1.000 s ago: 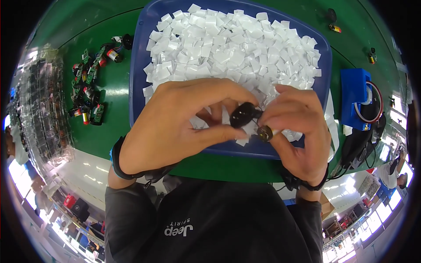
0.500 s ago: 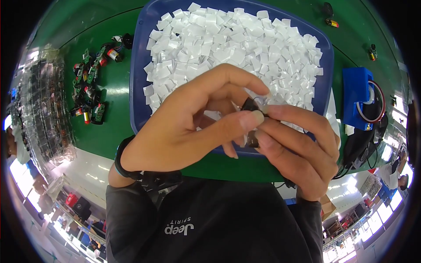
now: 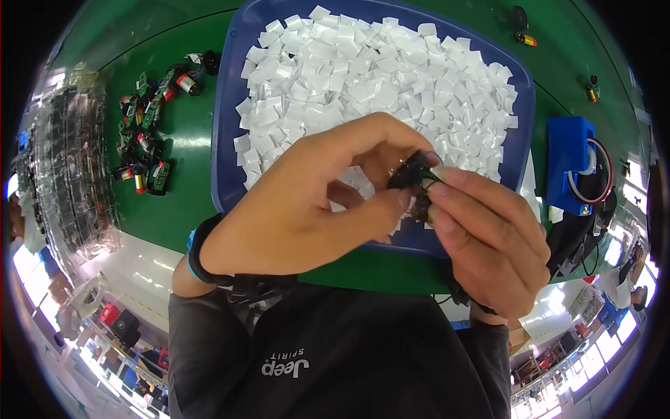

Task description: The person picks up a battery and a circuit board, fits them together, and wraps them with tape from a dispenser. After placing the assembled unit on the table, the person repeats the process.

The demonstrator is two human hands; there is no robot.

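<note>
A small black electronic part (image 3: 412, 170) with thin wires is held up between my two hands over the near side of a blue tray. My left hand (image 3: 307, 199) pinches its left side between thumb and fingers. From the right, the fingertips of my right hand (image 3: 492, 241) close on the part's wire side and lower end. My fingers hide some of it. Beneath my hands, many small white square pieces (image 3: 370, 77) fill the blue tray (image 3: 227, 126).
Left of the tray lies a pile of small circuit boards with batteries (image 3: 143, 133). Clear plastic trays (image 3: 70, 167) are stacked at the far left. A blue device (image 3: 569, 164) with a tape-like ring stands at right. Loose battery parts (image 3: 526, 39) lie on the green table (image 3: 185, 164).
My left thumb has drawn back, so more of the black part shows. Both hands have shifted slightly right, and the part has turned a little.
</note>
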